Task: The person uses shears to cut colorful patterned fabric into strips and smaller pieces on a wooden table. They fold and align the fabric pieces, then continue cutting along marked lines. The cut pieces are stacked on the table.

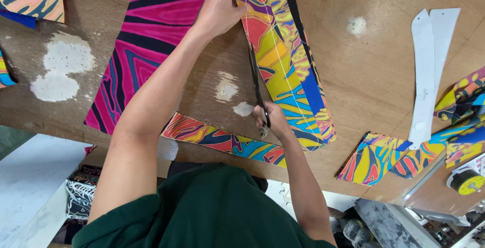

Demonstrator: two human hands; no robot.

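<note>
Cutting along yellow-and-blue patterned strip (285, 66) lying on wooden table (374, 76). Right hand (270, 119) at strip's near end, fingers curled shut through handles of scissors (257, 88), blades running up strip's left edge. Left hand (220, 5) at strip's far end, fingers spread flat, pinning it down. Pink-and-black sheet (146, 40) left of strip. Narrow orange-blue offcut (222, 141) near strip's lower end. White templates (429, 71) well right of strip.
</note>
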